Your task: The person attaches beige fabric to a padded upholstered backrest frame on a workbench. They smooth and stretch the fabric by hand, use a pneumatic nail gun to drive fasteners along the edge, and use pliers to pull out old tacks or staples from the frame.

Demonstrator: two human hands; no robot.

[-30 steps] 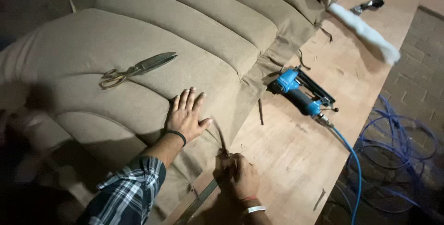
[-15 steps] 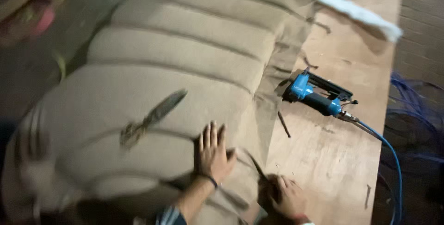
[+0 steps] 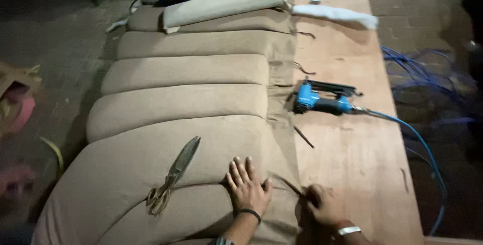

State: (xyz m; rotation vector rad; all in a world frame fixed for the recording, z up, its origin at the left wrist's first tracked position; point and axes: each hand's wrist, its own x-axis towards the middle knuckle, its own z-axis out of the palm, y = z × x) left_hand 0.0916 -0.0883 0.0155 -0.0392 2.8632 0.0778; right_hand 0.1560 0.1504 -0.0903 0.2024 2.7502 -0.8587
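fabric edge point(image 3: 291, 184): tan flap at 6 o'clock of frame, lying where the cushion point(image 3: 191, 124) meets the plywood board point(image 3: 352, 164).
right hand point(image 3: 324, 206): clenched, pinching and pulling the flap taut.
left hand point(image 3: 247, 187): flat and spread, pressing the padding, grasping nothing.
step: tensioning fabric at the seam, by the look of it.
next: needs tension held, fastening at the pulled spot.
stapler point(image 3: 322, 101): blue, 1 o'clock of the hands, well apart.
scissors point(image 3: 173, 174): 9 o'clock of left hand.

One head-worn view looks steeply down and forward along the bench point(image 3: 352, 164). The hands point(image 3: 249, 189) sit close at the bottom edge; the padded cushion point(image 3: 186, 99) runs away toward the top, floor showing at both sides.
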